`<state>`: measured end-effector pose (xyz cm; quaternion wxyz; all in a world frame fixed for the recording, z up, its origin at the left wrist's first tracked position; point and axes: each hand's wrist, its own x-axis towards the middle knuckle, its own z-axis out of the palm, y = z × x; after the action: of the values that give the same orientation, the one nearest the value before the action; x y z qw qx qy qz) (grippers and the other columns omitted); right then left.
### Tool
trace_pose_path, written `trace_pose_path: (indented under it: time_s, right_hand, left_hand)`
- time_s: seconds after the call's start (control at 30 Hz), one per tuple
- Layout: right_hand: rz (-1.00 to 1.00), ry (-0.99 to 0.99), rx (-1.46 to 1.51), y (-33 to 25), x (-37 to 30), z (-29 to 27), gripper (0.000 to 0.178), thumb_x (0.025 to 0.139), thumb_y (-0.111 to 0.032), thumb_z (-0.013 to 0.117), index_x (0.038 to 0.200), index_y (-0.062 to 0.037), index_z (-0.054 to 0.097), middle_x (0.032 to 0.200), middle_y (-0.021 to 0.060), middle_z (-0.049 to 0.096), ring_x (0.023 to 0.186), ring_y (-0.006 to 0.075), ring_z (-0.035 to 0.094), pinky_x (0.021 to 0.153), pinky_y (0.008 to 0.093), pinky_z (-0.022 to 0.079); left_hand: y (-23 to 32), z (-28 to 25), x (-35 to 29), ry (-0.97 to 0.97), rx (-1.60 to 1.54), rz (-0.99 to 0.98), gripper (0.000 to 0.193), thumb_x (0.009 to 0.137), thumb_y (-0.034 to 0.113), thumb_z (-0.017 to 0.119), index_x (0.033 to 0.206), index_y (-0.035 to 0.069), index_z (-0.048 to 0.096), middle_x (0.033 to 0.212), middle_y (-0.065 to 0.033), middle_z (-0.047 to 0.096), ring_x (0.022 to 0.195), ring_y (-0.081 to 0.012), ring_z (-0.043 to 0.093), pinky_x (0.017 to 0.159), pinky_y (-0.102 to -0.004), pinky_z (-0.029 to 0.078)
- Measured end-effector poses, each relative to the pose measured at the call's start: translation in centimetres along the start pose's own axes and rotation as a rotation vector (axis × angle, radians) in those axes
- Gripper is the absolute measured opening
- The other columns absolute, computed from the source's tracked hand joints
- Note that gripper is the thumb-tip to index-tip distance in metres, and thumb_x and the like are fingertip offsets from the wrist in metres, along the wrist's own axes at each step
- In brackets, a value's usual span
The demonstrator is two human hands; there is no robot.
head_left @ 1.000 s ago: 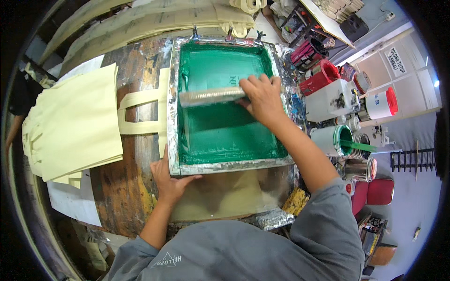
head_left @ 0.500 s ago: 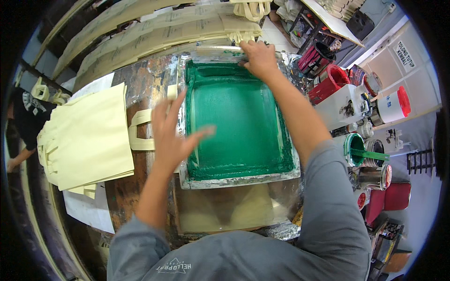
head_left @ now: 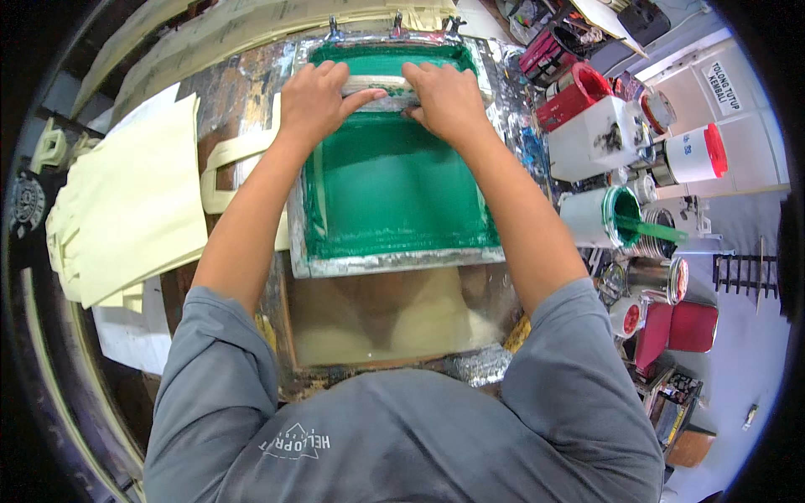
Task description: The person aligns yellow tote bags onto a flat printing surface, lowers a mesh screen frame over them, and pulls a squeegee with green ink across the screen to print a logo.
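Observation:
A screen-printing frame [head_left: 394,263] lies flat on the paint-stained table, its mesh [head_left: 402,189] coated with green ink. Across its far part stands a squeegee [head_left: 376,82] with a pale wooden handle. My left hand [head_left: 314,102] grips the handle's left end, thumb stretched along its near side. At the right end, my right hand [head_left: 444,99] has its fingers curled over the top. The squeegee's blade is mostly hidden by the handle and my hands. Beneath the frame, a cream bag shows only its handle [head_left: 220,176], sticking out on the left.
A stack of cream bags [head_left: 134,201] lies left of the frame. Clamps [head_left: 397,25] stand at its far edge. On the right are several ink cans and an open green ink pot [head_left: 619,215] with a stirrer. A person in black [head_left: 29,201] is at the far left.
My left hand has come across from beside the frame onto the squeegee. The squeegee now sits nearer within the frame, with both hands on it. My view has shifted.

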<state>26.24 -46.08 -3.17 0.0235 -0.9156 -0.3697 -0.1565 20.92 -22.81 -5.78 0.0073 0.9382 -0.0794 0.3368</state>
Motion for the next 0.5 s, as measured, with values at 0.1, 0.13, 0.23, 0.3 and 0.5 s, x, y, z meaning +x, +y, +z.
trace_pose_path:
  time_s: [0.1, 0.13, 0.23, 0.3, 0.5]
  right_hand:
    - [0.005, -0.004, 0.006, -2.7, -4.6, -2.3, 0.054, 0.076, -0.026, 0.089, 0.120, -0.0144, 0.060, 0.106, 0.0074, 0.071, 0.101, 0.0340, 0.071, 0.080, 0.0520, 0.053]
    - [0.011, -0.040, 0.039, -3.6, -6.2, -3.1, 0.054, 0.076, -0.025, 0.089, 0.120, -0.0144, 0.060, 0.105, 0.0073, 0.071, 0.101, 0.0340, 0.070, 0.080, 0.0519, 0.053]
    - [0.038, -0.101, 0.108, -6.6, -11.2, -5.9, 0.051, 0.076, -0.021, 0.087, 0.119, -0.0143, 0.061, 0.104, 0.0073, 0.069, 0.101, 0.0336, 0.069, 0.081, 0.0518, 0.050]
    - [0.054, -0.100, 0.125, -8.2, -14.0, -7.0, 0.045, 0.077, -0.016, 0.084, 0.117, -0.0140, 0.062, 0.105, 0.0076, 0.069, 0.102, 0.0331, 0.068, 0.081, 0.0520, 0.048]
    - [0.044, -0.075, 0.030, -7.9, -14.4, -6.6, 0.052, 0.078, -0.024, 0.087, 0.123, -0.0159, 0.061, 0.106, 0.0066, 0.066, 0.106, 0.0305, 0.064, 0.086, 0.0492, 0.044]
  left_hand:
    - [1.9, -2.7, -3.5, 0.010, -0.049, 0.023, 0.065, 0.084, 0.073, 0.072, 0.075, 0.009, 0.062, 0.076, -0.0069, 0.063, 0.070, -0.0278, 0.064, 0.062, -0.0400, 0.054]
    - [2.7, -4.1, -5.0, 0.006, -0.066, 0.021, 0.065, 0.083, 0.073, 0.072, 0.076, 0.009, 0.062, 0.075, -0.0067, 0.063, 0.069, -0.0276, 0.064, 0.062, -0.0399, 0.054]
    - [5.5, -9.1, -8.8, -0.050, -0.132, 0.037, 0.062, 0.082, 0.069, 0.076, 0.076, 0.009, 0.062, 0.074, -0.0059, 0.061, 0.069, -0.0269, 0.063, 0.060, -0.0394, 0.051]
    - [6.4, -10.8, -10.2, -0.068, -0.158, 0.031, 0.060, 0.082, 0.067, 0.078, 0.078, 0.009, 0.063, 0.075, -0.0060, 0.061, 0.070, -0.0270, 0.062, 0.061, -0.0397, 0.050]
    - [7.2, -13.2, -13.2, -0.108, -0.349, -0.094, 0.099, 0.071, 0.068, 0.086, 0.139, 0.002, 0.059, 0.125, -0.0208, 0.059, 0.118, -0.0408, 0.056, 0.103, -0.0508, 0.045]
